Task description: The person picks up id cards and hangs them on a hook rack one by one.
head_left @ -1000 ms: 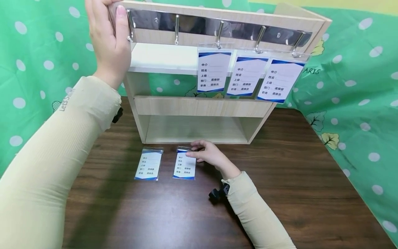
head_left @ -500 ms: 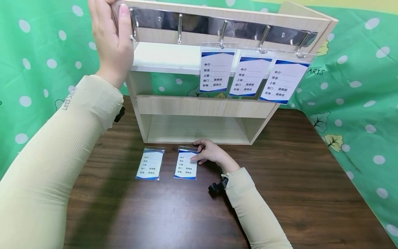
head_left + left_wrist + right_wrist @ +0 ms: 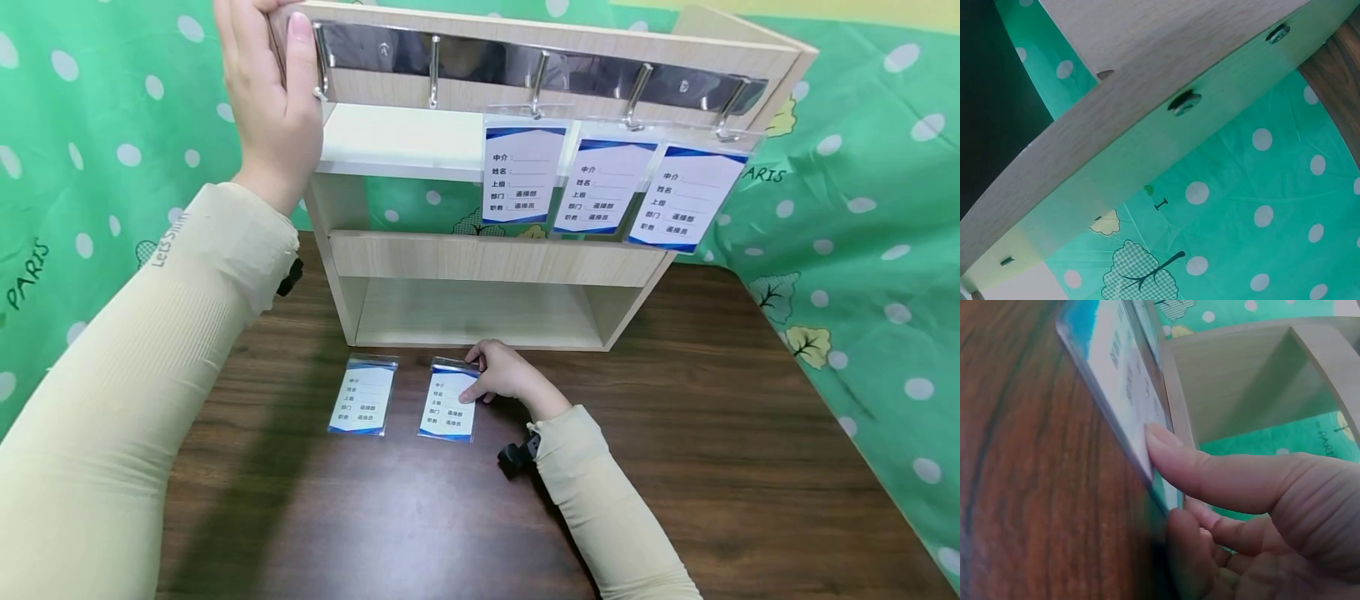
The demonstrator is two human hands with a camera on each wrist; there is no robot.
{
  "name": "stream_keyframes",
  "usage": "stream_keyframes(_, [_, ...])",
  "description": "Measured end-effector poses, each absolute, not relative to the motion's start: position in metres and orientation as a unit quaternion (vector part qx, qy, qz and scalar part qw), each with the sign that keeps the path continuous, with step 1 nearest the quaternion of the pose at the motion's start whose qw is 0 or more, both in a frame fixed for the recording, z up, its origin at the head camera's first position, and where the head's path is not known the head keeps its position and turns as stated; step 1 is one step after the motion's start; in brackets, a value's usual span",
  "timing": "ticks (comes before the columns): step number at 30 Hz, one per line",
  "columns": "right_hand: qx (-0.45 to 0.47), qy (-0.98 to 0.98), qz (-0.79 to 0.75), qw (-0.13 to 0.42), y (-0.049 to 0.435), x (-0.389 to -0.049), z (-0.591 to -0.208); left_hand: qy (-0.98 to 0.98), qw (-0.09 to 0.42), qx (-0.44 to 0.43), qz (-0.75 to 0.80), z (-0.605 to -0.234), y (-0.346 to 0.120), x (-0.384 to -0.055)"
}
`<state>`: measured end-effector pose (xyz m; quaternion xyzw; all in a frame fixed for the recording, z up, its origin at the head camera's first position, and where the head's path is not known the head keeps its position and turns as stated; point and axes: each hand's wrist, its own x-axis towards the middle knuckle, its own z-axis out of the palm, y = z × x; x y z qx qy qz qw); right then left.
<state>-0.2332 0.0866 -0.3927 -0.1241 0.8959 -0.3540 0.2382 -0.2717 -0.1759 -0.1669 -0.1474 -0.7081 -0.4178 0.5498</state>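
Observation:
My left hand [image 3: 266,108] holds the upper left corner of a pale wooden shelf unit [image 3: 495,260], thumb on its front and fingers along its outer side. Low in front of the shelf, my right hand [image 3: 510,379] pinches a clear-sleeved ID badge [image 3: 442,412] near its upper right edge. Close up in the right wrist view, the thumb [image 3: 1175,459] lies on the badge's face with a finger at its edge; the badge is slightly tilted against the table. A second badge [image 3: 363,396] lies flat to the left. The left wrist view shows the shelf's side panel [image 3: 1122,131].
A metal strip [image 3: 480,62] with several hooks runs along the shelf's top board. From its right-hand hooks hang three badges: one nearer the middle [image 3: 525,171], another beside it [image 3: 606,185] and the rightmost [image 3: 686,196]. Green dotted cloth [image 3: 862,250] surrounds the dark wooden table [image 3: 750,433].
My right thumb has slid down the badge's right side, and the badge has shifted slightly toward me. My left hand stays on the shelf's corner.

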Motion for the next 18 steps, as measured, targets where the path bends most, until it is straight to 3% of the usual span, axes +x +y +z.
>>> stream_keyframes(18, [-0.116, 0.918, -0.291, 0.241, 0.0806, -0.2267, -0.3875, -0.704, 0.547, -0.148, -0.427, -0.1665, -0.174, -0.2706])
